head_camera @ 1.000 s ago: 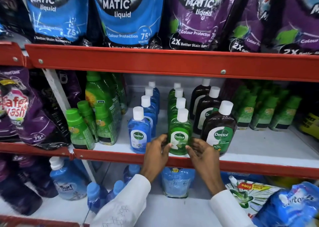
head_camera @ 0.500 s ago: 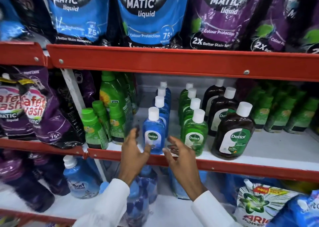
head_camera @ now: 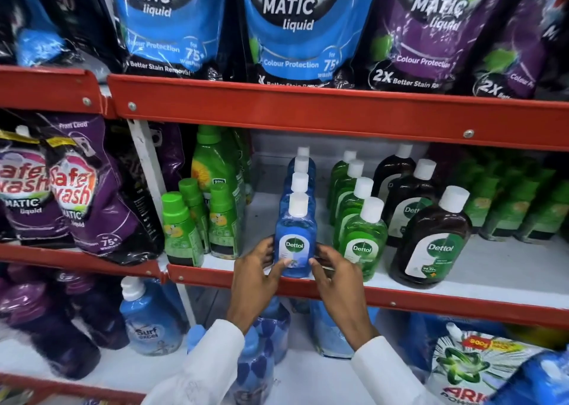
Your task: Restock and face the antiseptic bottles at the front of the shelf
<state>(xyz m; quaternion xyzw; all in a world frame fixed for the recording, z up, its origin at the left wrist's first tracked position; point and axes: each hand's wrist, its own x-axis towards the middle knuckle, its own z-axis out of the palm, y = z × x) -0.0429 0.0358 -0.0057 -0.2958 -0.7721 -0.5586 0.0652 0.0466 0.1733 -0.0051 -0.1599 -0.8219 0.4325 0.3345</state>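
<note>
Both hands cup the front blue Dettol bottle (head_camera: 295,244) at the lip of the white shelf (head_camera: 492,269) with its red edge: left hand (head_camera: 257,276) and right hand (head_camera: 337,278), fingers pressing its sides. Detergent pouches (head_camera: 295,25) hang above.

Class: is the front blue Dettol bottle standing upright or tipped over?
Upright: the front blue Dettol bottle has its white cap on top and label level, with left hand and right hand at its sides.
</note>
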